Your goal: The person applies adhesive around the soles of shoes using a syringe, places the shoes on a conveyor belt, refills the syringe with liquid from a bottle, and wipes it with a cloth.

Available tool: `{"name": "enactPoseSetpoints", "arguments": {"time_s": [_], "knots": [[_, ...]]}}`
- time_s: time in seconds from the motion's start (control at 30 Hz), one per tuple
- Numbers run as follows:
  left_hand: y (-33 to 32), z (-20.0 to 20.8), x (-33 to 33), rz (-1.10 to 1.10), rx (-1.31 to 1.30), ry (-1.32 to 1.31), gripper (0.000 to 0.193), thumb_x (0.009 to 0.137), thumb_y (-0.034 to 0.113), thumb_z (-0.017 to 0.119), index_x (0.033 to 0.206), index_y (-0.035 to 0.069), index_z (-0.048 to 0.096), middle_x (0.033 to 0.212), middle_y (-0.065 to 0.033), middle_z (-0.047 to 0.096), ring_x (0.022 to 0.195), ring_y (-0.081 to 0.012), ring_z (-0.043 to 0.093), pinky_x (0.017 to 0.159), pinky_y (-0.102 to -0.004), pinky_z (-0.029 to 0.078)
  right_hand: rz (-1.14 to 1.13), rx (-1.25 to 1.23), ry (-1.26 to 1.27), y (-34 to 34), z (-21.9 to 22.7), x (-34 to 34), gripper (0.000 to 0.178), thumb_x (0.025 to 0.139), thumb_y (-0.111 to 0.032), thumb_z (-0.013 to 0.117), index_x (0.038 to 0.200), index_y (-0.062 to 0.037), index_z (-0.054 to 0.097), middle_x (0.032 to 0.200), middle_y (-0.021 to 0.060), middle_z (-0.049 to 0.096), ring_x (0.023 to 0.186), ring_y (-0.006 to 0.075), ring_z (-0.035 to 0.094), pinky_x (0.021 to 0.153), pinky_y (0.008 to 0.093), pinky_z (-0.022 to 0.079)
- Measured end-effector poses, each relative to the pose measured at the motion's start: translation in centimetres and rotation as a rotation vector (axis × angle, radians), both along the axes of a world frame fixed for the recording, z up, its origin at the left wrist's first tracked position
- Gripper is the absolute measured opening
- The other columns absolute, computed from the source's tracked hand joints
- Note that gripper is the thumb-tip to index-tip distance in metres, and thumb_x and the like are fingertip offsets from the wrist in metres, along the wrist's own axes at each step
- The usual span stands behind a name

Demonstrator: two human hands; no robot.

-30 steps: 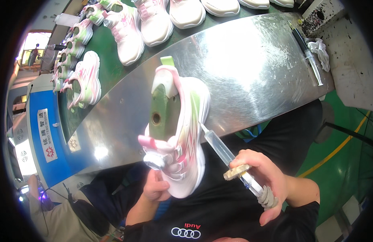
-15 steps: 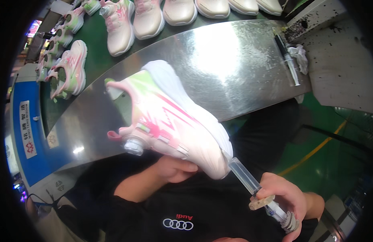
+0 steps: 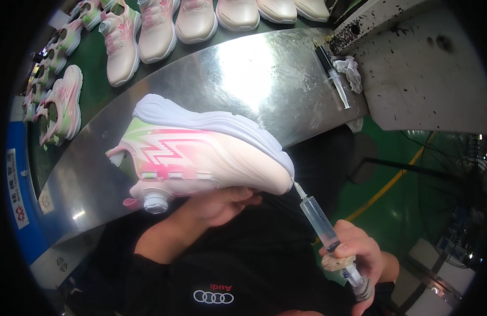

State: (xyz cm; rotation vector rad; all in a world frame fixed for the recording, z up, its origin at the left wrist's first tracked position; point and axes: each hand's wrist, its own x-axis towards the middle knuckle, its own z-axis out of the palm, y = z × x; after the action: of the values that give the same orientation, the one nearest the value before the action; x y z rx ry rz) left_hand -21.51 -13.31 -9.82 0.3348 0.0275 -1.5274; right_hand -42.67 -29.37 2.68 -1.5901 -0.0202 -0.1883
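A pink, cream and light-green sneaker (image 3: 196,158) lies tipped on its side in the air, its white sole facing away from me and its toe to the right. My left hand (image 3: 219,204) holds it from below near the forefoot, with part of the fingers hidden behind the upper. My right hand (image 3: 362,253) is closed round a clear syringe (image 3: 319,220) with tape-like wrapping on its flange and plunger end. The syringe's tip meets the toe, at or very near the seam between sole and upper. Clear content shows in the barrel.
Beneath the sneaker is a curved metal tabletop (image 3: 164,84). A second syringe (image 3: 333,76) with a dark end and a crumpled white tissue (image 3: 349,72) lie on its right part. Beyond, similar sneakers (image 3: 196,21) stand in a row on a green surface, with more at left.
The sneaker has turned so its sole lies more level, and its toe has moved up. The syringe tip has followed the toe. Background things have shifted left in view.
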Motion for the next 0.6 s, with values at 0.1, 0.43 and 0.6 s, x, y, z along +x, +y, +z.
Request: {"name": "enactPoseSetpoints", "arguments": {"time_s": [0.1, 0.43, 0.6], "knots": [[-0.4, -0.5, 0.0, 0.003, -0.042, 0.074, 0.036, 0.082, -0.003, 0.062, 0.116, 0.006, 0.055, 0.112, -0.0096, 0.06, 0.106, -0.0224, 0.059, 0.086, -0.033, 0.053, 0.005, -0.091, -0.02, 0.3, -0.4, 0.4, 0.094, 0.053, -0.063, 0.078, 0.121, -0.0043, 0.049, 0.104, 0.0135, 0.058, 0.08, 0.0213, 0.055, 0.066, 0.0299, 0.034], [-2.0, 0.4, 0.0, 0.062, -0.043, 0.015, 0.031, 0.085, 0.003, 0.061, 0.116, 0.004, 0.055, 0.112, -0.0118, 0.061, 0.107, -0.0213, 0.059, 0.078, -0.0254, 0.055, -0.124, -0.532, -0.107, 2.7, -1.6, 1.8, 0.07, 0.059, -0.049, 0.079, 0.108, -0.0042, 0.056, 0.09, 0.0077, 0.056, 0.064, 0.0205, 0.043, 0.054, 0.0315, 0.034], [-2.2, 1.1, -0.1, 0.064, -0.036, 0.035, 0.034, 0.087, 0.008, 0.06, 0.12, 0.003, 0.052, 0.114, -0.0133, 0.06, 0.106, -0.0231, 0.059, 0.076, -0.0244, 0.055, -0.16, -0.687, -0.141, 3.5, -3.0, 2.0, 0.068, 0.063, -0.049, 0.076, 0.109, -0.0045, 0.056, 0.088, 0.0076, 0.055, 0.061, 0.0198, 0.044, 0.054, 0.0312, 0.034]]}}
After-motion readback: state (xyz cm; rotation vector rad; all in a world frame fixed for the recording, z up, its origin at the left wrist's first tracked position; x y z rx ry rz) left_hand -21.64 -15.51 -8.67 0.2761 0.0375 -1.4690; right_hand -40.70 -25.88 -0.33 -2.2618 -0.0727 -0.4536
